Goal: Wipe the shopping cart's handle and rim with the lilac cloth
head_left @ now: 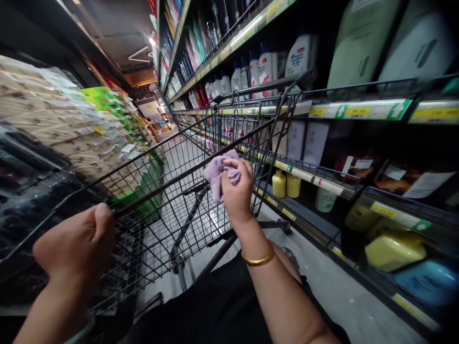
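Observation:
A black wire shopping cart (186, 157) stands in front of me in a shop aisle, its basket holding nothing that I can see. My left hand (77, 243) is closed around the cart's near left rim. My right hand (236, 188), with a gold bangle on the wrist, is closed on a crumpled lilac cloth (218, 173) and presses it against the cart's right top rail.
Shelves (358, 111) on the right carry white bottles, yellow jars (286, 184) and packs, close to the cart's right side. Stacked packaged goods (68, 124) line the left. The aisle floor (322, 282) runs ahead between them.

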`<state>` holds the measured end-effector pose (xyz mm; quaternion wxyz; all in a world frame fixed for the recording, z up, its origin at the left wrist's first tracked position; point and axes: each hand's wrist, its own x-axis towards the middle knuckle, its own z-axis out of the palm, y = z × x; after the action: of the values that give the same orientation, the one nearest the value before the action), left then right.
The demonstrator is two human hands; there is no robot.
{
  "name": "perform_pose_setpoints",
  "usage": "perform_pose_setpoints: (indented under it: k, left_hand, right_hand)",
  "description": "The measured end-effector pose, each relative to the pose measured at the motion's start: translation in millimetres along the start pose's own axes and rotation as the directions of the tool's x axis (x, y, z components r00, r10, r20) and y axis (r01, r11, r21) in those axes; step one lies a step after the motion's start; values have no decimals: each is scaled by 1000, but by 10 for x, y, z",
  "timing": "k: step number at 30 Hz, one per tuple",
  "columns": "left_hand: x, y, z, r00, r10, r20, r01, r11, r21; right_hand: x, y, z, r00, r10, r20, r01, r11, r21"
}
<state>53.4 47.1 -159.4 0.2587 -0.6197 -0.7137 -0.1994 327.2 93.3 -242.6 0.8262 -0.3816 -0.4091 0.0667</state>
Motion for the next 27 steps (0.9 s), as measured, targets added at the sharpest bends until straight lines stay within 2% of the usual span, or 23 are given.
perform_pose_setpoints:
  k: [1,3,4,6,7,8,10,12,14,16,18,20,22,24,27]
  left_hand:
    - [21,131,-41,1000,2,-15,-2,1000,-15]
    - [83,457,-120,994,95,-45,-99,990,-97]
    - [122,637,-155,985,162,-50,-168,978,-125]
    - [205,983,-205,962,272,22,-269,960,-81]
    - [243,1130,-216,953,289,88,-283,956,-75]
    - [274,1250,-218,944,290,155,-283,957,-69]
    - [310,1402,-198,934,265,238,-265,964,-34]
    - [310,1451,-158,942,240,235,-250,968,13]
    - [289,1443,-118,955,226,193,-241,969,55]
    - [267,1423,-90,961,222,164,-237,968,77]
    - [254,1413,-78,964,219,149,-234,968,94]
    - [250,1410,-78,966,215,147,-232,966,114]
    - [244,1407,-81,967,210,143,-228,965,130]
    - [233,1400,-78,968,212,132,-230,963,139]
    - [211,1394,-59,971,215,103,-229,963,145]
  right_hand:
    - [-37,-61,16,999,-28,28,28,1000,1]
    - [-138,-214,68,975,-137,173,134,991,26]
    - [-180,-280,91,941,-209,265,206,978,40]
    - [-203,-333,100,870,-309,383,320,947,38]
    - [-176,-312,79,873,-308,379,329,944,11]
    - [-124,-264,43,905,-270,329,294,956,-24]
    - [22,-123,-61,982,-139,129,149,986,-74]
    - [157,-10,-164,997,-52,-56,47,995,-92]
    - [219,4,-217,993,-64,-101,54,994,-100]
    - [200,-72,-202,992,-128,0,127,989,-74]
    - [159,-163,-152,961,-228,158,234,972,-25]
    - [169,-189,-120,932,-278,234,284,959,7]
    - [258,-127,-135,958,-227,176,227,974,17]
    - [380,-30,-180,988,-142,53,141,990,23]
    - [457,7,-214,986,-141,-85,139,990,-32]
